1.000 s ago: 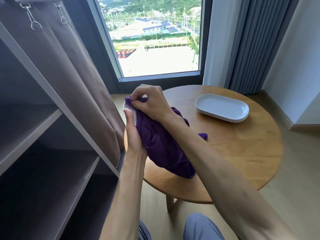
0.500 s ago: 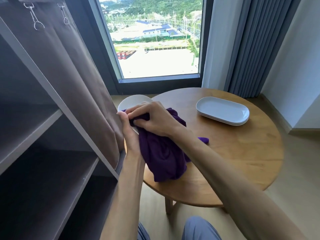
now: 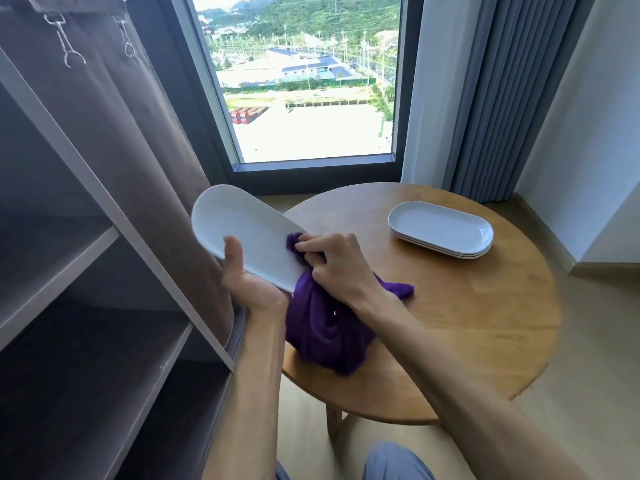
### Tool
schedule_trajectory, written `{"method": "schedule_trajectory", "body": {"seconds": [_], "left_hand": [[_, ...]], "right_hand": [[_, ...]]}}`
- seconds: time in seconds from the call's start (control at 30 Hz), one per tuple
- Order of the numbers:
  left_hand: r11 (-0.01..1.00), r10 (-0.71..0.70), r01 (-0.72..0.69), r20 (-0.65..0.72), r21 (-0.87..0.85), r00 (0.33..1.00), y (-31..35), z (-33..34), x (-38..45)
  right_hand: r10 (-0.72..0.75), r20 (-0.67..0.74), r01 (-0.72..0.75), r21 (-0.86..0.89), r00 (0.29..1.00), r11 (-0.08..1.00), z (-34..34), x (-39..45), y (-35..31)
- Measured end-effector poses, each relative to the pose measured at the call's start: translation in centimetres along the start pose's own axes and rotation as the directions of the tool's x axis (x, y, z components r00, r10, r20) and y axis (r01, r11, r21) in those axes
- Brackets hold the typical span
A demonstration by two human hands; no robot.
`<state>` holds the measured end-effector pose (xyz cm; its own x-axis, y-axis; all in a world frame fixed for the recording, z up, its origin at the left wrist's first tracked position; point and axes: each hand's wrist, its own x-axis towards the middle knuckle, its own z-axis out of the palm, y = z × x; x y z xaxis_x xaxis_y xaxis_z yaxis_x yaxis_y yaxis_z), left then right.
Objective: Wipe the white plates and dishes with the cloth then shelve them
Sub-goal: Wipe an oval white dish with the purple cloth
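white dish [image 3: 242, 233] gripped at near end by left hand [image 3: 247, 285], purple cloth [image 3: 322, 327] bunched in right hand [image 3: 332, 261]; advisable wiping firmly toward far rim, dish kept steady.

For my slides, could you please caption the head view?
Left hand holds a white oval dish while the right hand wipes it with a purple cloth.

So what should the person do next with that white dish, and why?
Probably slide the dish onto the shelf beside it: the left hand holds it bare, and the right hand has the purple cloth bunched at its near edge.
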<state>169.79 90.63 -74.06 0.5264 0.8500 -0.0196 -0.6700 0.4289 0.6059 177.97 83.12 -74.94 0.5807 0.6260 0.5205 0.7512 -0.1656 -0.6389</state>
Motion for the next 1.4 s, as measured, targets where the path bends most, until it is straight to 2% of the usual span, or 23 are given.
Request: {"method": "schedule_trajectory", "body": {"seconds": [0.07, 0.17, 0.23, 0.33, 0.37, 0.43, 0.5, 0.57, 0.7, 0.83, 0.9, 0.93, 1.0, 1.07, 1.13, 1.17, 1.2, 1.27, 1.33, 1.4], "left_hand": [[0.998, 0.017, -0.016, -0.014, 0.056, 1.000, -0.4, -0.1, 0.2], [0.997, 0.049, -0.045, -0.075, 0.056, 0.996, -1.1, 0.2, 0.2], [0.994, 0.092, -0.084, -0.110, 0.074, 0.990, -1.1, 0.7, 0.5], [0.992, 0.066, -0.062, -0.032, 0.107, 0.997, -1.1, 0.8, 1.0], [0.992, 0.030, -0.030, 0.005, 0.126, 1.000, -1.2, 0.8, 0.8], [0.980, -0.049, 0.039, 0.049, 0.196, 0.998, -1.6, 0.9, 0.3], [0.976, -0.067, 0.050, 0.071, 0.212, 0.995, -2.1, 0.6, 0.0], [0.985, -0.044, 0.032, 0.068, 0.172, 0.997, -2.2, 0.5, 0.1], [0.993, -0.074, 0.060, 0.140, 0.098, 0.987, -2.5, 0.4, -1.0], [0.986, -0.160, 0.148, 0.157, 0.082, 0.975, -2.6, 0.8, -2.6], [0.984, -0.158, 0.148, 0.109, 0.100, 0.981, -2.4, 1.0, -2.3], [0.982, -0.148, 0.142, 0.042, 0.127, 0.988, -2.2, 1.1, -1.9], [0.962, -0.135, 0.164, -0.141, 0.218, 0.981, -1.7, 1.0, -1.1], [0.934, -0.096, 0.191, -0.303, 0.301, 0.948, -1.1, 0.1, -0.4], [0.939, -0.074, 0.181, -0.343, 0.293, 0.937, -0.6, -0.8, 0.3], [0.943, -0.128, 0.214, -0.316, 0.255, 0.940, -0.4, -0.8, 0.4], [0.941, -0.203, 0.268, -0.289, 0.208, 0.936, -0.5, -0.5, 0.5], [0.902, -0.328, 0.387, -0.282, 0.189, 0.902, -0.7, 1.0, -0.1], [0.850, -0.368, 0.424, -0.225, 0.312, 0.902, -1.5, 2.2, -0.8], [0.771, -0.357, 0.380, -0.148, 0.511, 0.922, -2.3, 2.8, -1.8]], "right_hand": [[0.089, 0.085, -0.089, 0.006, 0.992, 0.996, -0.6, -1.3, 0.7], [0.131, 0.184, -0.149, 0.083, 0.974, 0.985, -1.8, -1.9, 0.0], [0.120, 0.269, -0.174, 0.183, 0.956, 0.968, -2.9, -2.1, -0.6], [0.065, 0.360, -0.185, 0.311, 0.931, 0.932, -4.3, -1.9, -0.6], [0.042, 0.335, -0.170, 0.361, 0.941, 0.917, -4.3, -1.8, -0.7], [-0.030, 0.196, -0.056, 0.416, 0.980, 0.908, -3.8, -1.5, -1.3], [-0.126, 0.080, 0.087, 0.376, 0.989, 0.923, -3.0, -0.8, -2.0], [-0.191, 0.045, 0.165, 0.334, 0.981, 0.928, -2.3, 0.2, -2.2], [-0.243, -0.029, 0.242, 0.255, 0.970, 0.936, -1.7, 2.8, -1.9], [-0.209, -0.064, 0.215, 0.123, 0.976, 0.969, -1.9, 5.3, -0.4], [-0.216, -0.113, 0.224, 0.057, 0.970, 0.973, -2.1, 5.1, 0.3], [-0.203, -0.173, 0.215, 0.055, 0.964, 0.975, -2.2, 4.8, 0.8], [-0.047, -0.326, 0.113, 0.186, 0.944, 0.976, -3.3, 4.0, 2.0], [0.238, -0.371, -0.049, 0.453, 0.898, 0.890, -5.2, 3.6, 3.6], [0.467, -0.276, -0.128, 0.736, 0.840, 0.665, -7.3, 3.1, 5.0], [0.515, -0.209, -0.129, 0.829, 0.831, 0.544, -8.2, 2.6, 5.4], [0.519, -0.155, -0.122, 0.879, 0.841, 0.461, -8.7, 2.2, 5.4], [0.447, -0.097, -0.103, 0.910, 0.889, 0.401, -8.6, 1.2, 4.3], [0.344, -0.085, -0.063, 0.915, 0.935, 0.399, -7.7, 0.5, 2.5], [0.267, -0.130, 0.000, 0.899, 0.955, 0.438, -7.3, 0.5, 1.0]]}}
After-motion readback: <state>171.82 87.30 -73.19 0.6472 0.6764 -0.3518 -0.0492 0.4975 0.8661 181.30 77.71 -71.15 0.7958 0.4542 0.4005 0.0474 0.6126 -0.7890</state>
